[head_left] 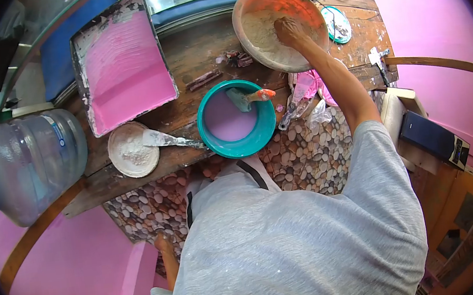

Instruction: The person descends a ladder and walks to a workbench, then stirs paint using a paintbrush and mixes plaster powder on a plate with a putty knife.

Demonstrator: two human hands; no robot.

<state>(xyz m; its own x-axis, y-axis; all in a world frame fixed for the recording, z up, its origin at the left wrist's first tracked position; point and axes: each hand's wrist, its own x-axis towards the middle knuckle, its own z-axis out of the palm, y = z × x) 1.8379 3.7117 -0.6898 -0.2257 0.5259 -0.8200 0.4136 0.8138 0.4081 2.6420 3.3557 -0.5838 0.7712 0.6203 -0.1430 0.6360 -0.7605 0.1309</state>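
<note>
My right hand [290, 31] reaches into a large round bowl [241, 17] that holds pale powder [262, 35]. Its fingers are bunched together against the powder, and their tips are hidden. My left hand [164, 241] hangs low beside my body, small and dim, its fingers not clear. Below the bowl stands a teal bucket [204, 129] of pinkish liquid, with an orange-handled brush [251, 97] leaning inside. A small dish [120, 166] of white powder sits to the left, a putty knife [169, 140] lying across its rim.
A black tray [81, 86] of pink paint lies at the upper left, near a large water bottle [36, 163]. Pink-stained plastic and a tool [300, 97] lie right of the bucket. Farther right are a teal lid [346, 37], a scraper [377, 60] and a dark blue box [425, 133].
</note>
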